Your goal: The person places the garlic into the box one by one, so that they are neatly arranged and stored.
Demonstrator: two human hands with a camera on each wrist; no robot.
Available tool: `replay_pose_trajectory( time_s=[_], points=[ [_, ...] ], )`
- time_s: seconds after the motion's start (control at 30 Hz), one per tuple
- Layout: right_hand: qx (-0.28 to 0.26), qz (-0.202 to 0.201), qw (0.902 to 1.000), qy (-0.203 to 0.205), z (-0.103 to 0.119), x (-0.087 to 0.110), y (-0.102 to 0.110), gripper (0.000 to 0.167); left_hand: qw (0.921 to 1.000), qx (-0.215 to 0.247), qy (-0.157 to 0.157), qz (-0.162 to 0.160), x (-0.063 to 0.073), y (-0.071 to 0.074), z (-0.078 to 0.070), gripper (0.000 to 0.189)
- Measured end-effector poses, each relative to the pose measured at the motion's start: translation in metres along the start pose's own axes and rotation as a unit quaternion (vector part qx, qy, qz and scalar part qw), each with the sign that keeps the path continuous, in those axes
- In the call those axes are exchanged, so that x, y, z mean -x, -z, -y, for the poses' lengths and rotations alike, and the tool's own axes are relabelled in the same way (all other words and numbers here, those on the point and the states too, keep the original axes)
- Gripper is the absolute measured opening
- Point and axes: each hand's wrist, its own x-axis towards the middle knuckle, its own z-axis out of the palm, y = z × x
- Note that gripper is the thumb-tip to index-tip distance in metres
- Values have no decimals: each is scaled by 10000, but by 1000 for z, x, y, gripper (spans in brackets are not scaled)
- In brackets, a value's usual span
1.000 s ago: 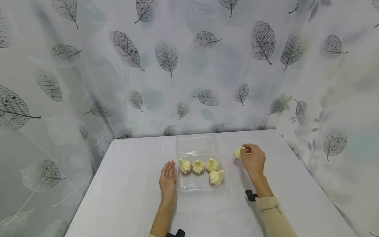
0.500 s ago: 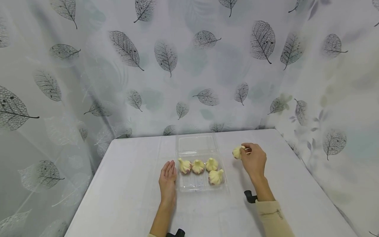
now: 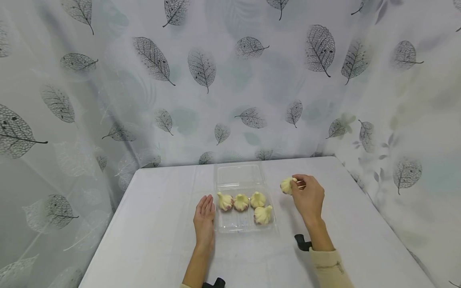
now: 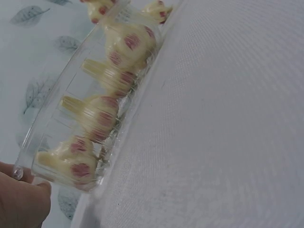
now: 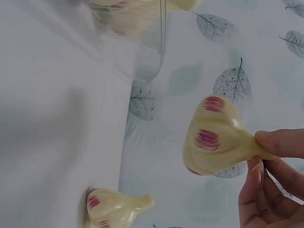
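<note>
My right hand (image 3: 307, 196) pinches a garlic bulb (image 5: 213, 137) by its stem, thumb against the fingertips. The bulb is pale yellow with purple streaks and is held to the right of the clear plastic box (image 3: 234, 230). Inside the box are several similar garlic bulbs (image 3: 241, 203), most in a row, one nearer the front right. With its fingers extended, my left hand (image 3: 204, 220) rests against the box's left side, fingertips at the rim in the left wrist view. Another garlic bulb (image 5: 116, 208) sits on the table; my right hand hides it in the head view.
The box's transparent lid (image 3: 239, 175) lies folded back toward the rear. Everything stands on a white-covered table (image 3: 158, 236). A leaf-patterned curtain (image 3: 230, 80) hangs behind the table and along both sides.
My right hand has shifted slightly left with the garlic bulb, bringing it a little closer to the box. The left hand and the box have stayed in place.
</note>
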Motion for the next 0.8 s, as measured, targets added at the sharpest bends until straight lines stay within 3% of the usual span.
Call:
replay_pose_trajectory(
  time_s=[0.8],
  points=[
    [-252, -120, 9996, 88, 20, 22, 9, 18, 10000, -4, -6, 10, 0, -1, 0, 55]
  ],
)
